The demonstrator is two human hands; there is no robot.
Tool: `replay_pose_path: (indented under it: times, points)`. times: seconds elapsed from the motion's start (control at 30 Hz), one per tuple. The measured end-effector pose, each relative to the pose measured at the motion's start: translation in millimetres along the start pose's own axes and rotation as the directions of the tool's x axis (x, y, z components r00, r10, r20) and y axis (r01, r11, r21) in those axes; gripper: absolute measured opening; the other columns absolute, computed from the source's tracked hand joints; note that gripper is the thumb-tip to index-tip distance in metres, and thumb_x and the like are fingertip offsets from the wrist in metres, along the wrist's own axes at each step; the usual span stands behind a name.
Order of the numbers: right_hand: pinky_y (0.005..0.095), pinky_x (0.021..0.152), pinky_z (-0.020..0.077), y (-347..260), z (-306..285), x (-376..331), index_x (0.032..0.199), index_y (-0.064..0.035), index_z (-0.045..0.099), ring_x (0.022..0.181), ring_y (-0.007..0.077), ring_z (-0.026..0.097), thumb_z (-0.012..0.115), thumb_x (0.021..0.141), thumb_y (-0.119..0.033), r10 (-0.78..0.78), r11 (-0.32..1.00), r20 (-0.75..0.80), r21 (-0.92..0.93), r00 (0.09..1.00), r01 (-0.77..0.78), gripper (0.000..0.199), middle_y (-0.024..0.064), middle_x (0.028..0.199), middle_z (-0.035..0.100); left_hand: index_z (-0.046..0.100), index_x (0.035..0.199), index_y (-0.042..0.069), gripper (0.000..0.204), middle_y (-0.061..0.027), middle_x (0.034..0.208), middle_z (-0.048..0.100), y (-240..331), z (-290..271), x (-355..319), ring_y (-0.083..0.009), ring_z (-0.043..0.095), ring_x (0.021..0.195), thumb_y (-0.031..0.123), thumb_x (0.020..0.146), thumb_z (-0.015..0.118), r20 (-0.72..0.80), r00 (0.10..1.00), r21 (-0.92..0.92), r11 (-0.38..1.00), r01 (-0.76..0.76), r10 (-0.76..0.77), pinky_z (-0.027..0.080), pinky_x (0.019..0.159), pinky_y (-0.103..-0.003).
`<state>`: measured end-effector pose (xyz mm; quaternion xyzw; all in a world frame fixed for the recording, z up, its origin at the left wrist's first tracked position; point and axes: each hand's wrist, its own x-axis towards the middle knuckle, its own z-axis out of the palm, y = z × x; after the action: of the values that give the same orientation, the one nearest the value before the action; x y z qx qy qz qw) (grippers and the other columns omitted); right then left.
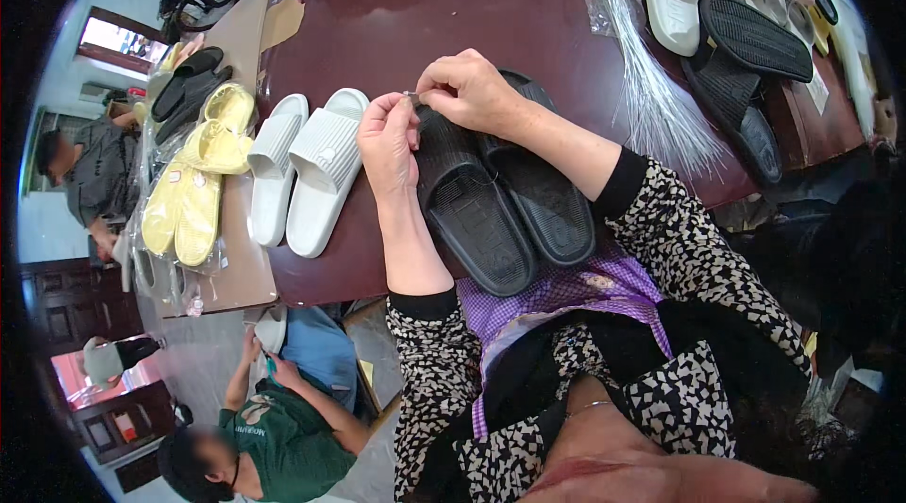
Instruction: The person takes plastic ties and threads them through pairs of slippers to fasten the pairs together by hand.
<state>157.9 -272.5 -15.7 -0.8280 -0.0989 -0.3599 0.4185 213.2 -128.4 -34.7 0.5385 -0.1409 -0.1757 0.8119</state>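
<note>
A pair of black slide sandals point(481, 231) lies in front of me at the table's near edge, toes pointing away. Above their far left end my left hand point(387, 140) and my right hand point(477, 95) meet, thumbs and fingertips pinched together. Something tiny seems to sit between the fingertips, too small to name. My right wrist crosses over the straps and hides part of the toes. A thin strand shows near the inner edges of the two sandals. Close by on the left rests a pair of white ribbed slides point(321, 187).
Yellow slides point(193, 210) in clear plastic lie further left, with dark slides point(193, 92) behind. A bundle of clear plastic strands point(651, 78) spreads at right, beside a heap of black and light slides point(755, 31). A co-worker in green point(293, 446) sits at lower left, handling a slide.
</note>
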Motion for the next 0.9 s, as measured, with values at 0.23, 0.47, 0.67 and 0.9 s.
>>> replay_pose_path:
  times: [0.23, 0.47, 0.67, 0.9]
  points:
    - [0.0334, 0.060, 0.0471, 1.6, 0.8, -1.7, 0.070, -0.0028, 0.062, 0.061, 0.0240, 0.062, 0.061, 0.070, -0.006, -0.018, 0.998, -0.007, -0.054, 1.000, 0.017, 0.003, 0.0104, 0.067, 0.063, 0.060, 0.084, 0.003, 0.004, 0.0014, 0.064, 0.054, -0.8, 0.5, 1.4, -0.0032, 0.041, 0.046, 0.007, 0.083, 0.061, 0.010, 1.000, 0.000, 1.000, 0.019, -0.019, 0.032, 0.040, -0.017]
    - [0.0299, 0.077, 0.0388, 4.5, 9.2, -7.9, 0.073, -0.0069, 0.063, 0.067, 0.0184, 0.058, 0.062, 0.073, -0.006, -0.059, 0.994, 0.007, -0.094, 0.998, 0.059, 0.001, 0.0035, 0.068, 0.061, 0.061, 0.083, 0.003, 0.003, 0.0025, 0.064, 0.054, -2.3, -5.2, -0.1, -0.0026, 0.041, 0.046, 0.005, 0.081, 0.062, 0.039, 0.998, -0.046, 0.997, 0.055, -0.054, 0.031, 0.040, -0.017]
    - [0.0300, 0.080, 0.0381, 1.7, 6.9, -8.4, 0.076, -0.0075, 0.063, 0.068, 0.0188, 0.058, 0.061, 0.075, -0.008, -0.023, 0.995, 0.057, -0.096, 0.998, 0.028, 0.002, 0.0025, 0.073, 0.062, 0.062, 0.083, 0.003, 0.003, 0.0027, 0.065, 0.055, -1.3, -7.1, -1.3, -0.0027, 0.043, 0.047, 0.005, 0.081, 0.062, 0.034, 0.997, -0.007, 0.997, 0.073, -0.072, 0.031, 0.041, -0.017]
    - [0.0304, 0.073, 0.0428, -19.5, -31.5, -1.7, 0.082, -0.0044, 0.062, 0.068, 0.0214, 0.058, 0.061, 0.077, -0.006, -0.048, 0.971, -0.058, -0.237, 0.997, 0.033, 0.005, 0.0059, 0.079, 0.062, 0.062, 0.089, 0.002, 0.008, -0.0004, 0.068, 0.057, -2.0, -7.9, 3.8, -0.0055, 0.047, 0.051, 0.007, 0.083, 0.060, -0.002, 0.998, -0.009, 0.998, -0.056, 0.056, 0.038, 0.047, -0.019]
